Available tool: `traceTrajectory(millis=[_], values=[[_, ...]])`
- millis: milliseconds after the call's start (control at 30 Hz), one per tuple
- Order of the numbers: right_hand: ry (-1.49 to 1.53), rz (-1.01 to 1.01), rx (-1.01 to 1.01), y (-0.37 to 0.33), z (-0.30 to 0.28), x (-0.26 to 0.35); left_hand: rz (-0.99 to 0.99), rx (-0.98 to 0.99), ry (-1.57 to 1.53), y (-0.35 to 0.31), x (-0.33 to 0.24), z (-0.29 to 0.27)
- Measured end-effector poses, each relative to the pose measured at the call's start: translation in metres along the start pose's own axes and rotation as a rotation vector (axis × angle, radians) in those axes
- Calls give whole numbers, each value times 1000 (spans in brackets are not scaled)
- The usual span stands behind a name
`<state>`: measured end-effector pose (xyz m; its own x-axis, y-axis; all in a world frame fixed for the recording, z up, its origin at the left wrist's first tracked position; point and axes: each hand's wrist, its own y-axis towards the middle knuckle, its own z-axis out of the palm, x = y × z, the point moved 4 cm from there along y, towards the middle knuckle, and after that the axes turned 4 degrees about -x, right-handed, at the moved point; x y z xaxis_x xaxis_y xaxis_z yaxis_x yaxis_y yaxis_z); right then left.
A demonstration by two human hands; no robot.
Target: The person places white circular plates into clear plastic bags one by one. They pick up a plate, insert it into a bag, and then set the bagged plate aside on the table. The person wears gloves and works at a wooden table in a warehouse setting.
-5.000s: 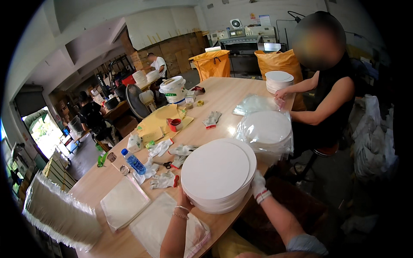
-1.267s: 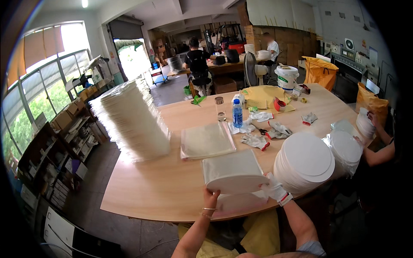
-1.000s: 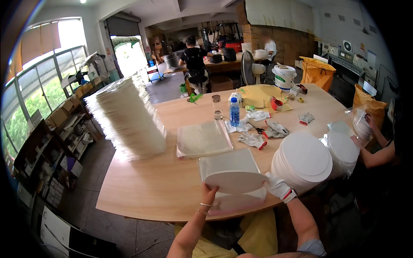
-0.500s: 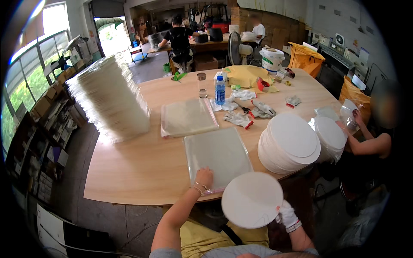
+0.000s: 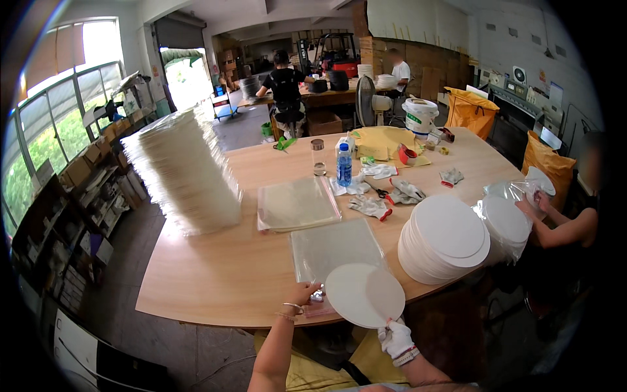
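Note:
My right hand (image 5: 396, 340), in a white glove with the fingertips showing, grips the near edge of a round white disc (image 5: 366, 295). The disc is tilted over the near right part of a pile of clear plastic bags (image 5: 336, 243). My bare left hand (image 5: 305, 294), with bracelets at the wrist, pinches the top bag's near left edge, where the film is wrinkled and shiny. Right of the bags stands a stack of the same white discs (image 5: 447, 235). A second pile of clear bags (image 5: 297, 204) lies beyond the first.
A tall, leaning stack of wrapped white sheets (image 5: 179, 173) stands at the left. Beyond the bags are a water bottle (image 5: 343, 165), a glass jar (image 5: 318, 159) and work gloves (image 5: 371, 207). At the right, a co-worker's hands (image 5: 539, 204) handle plastic-wrapped discs (image 5: 506, 219).
My right hand has brought the disc left and up over the bags. My left hand has gone from resting flat on the top bag to pinching its edge.

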<state>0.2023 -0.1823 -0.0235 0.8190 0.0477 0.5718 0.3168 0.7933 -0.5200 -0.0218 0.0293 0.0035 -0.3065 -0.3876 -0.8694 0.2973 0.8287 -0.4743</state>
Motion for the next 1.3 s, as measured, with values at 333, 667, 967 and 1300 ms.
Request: traceTrajectory(millis=[333, 667, 967, 1300], values=[[15, -10, -42, -24, 42, -5, 750, -349, -461, 65, 126, 134], [-70, -12, -145, 16, 25, -39, 107, -77, -962, -30, 184, 202], [98, 90, 76, 57, 28, -33, 178, 12, -854, -30, 172, 180], [-822, -8, 320, 17, 27, 64, 14, -60, -457, -64, 129, 65]])
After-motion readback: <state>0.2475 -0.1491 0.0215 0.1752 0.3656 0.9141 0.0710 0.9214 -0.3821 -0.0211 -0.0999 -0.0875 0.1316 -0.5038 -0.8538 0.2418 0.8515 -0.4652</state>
